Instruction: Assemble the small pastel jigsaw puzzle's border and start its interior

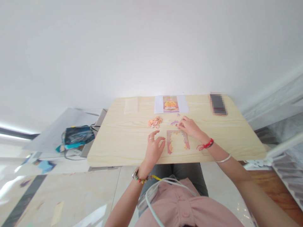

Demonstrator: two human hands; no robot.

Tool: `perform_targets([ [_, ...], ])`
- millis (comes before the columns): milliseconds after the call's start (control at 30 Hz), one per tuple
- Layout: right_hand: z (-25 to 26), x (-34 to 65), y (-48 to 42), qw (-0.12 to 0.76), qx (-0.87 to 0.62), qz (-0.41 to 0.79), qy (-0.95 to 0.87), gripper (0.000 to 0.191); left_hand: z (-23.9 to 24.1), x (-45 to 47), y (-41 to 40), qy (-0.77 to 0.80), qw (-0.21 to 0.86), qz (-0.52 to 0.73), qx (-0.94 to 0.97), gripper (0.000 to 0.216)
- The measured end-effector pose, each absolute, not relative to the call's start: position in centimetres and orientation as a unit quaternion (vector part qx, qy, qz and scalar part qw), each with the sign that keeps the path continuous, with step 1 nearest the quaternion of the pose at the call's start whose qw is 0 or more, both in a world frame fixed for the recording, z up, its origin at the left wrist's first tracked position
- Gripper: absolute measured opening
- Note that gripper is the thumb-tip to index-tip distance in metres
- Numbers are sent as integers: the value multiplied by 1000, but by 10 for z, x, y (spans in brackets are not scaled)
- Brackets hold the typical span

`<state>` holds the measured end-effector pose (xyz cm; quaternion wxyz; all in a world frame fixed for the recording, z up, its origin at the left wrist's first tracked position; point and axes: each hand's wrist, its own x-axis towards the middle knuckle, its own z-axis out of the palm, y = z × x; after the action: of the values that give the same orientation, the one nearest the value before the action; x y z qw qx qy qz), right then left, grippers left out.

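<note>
Near the table's (pixel 123 148) front edge lies a half-built puzzle frame (pixel 177 140). The right hand (pixel 189 127) pinches a piece at its top (too small to tell); the left hand (pixel 154 148) rests released beside it. Loose pieces (pixel 155 121), a reference picture (pixel 170 104) and a phone (pixel 218 104) lie behind.

Reference picture (pixel 170 104) lies at far edge of bench (pixel 118 148). Blurred dark object (pixel 218 104) at far right. Translucent sheet (pixel 131 105) far left. Blue bag (pixel 78 135) beside bench, left.

1 head-worn camera looks forward and steeply down from above at the nearby wooden table (pixel 123 142) and wall behind.
</note>
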<state>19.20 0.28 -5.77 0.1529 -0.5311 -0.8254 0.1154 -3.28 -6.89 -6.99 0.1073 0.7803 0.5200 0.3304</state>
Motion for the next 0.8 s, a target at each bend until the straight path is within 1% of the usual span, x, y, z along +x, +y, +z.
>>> perform_targets([
  [200, -62, 230, 10, 197, -570, 79, -794, 13, -71, -32, -69, 524, 116, 328, 778, 10],
  [367, -66, 246, 17, 171, -585, 56, -791, 15, -71, -29, -67, 526, 120, 332, 774, 10],
  [467, -68, 245, 15, 168, -587, 58, -790, 16, -71, -28, -67, 526, 120, 332, 774, 10],
  [600, -67, 246, 7, 197, -594, 57, -778, 17, -71, -30, -68, 528, 116, 326, 776, 10],
  [800, -63, 237, -20, 192, -569, 102, -793, 16, -72, -33, -68, 533, 111, 325, 773, 10],
])
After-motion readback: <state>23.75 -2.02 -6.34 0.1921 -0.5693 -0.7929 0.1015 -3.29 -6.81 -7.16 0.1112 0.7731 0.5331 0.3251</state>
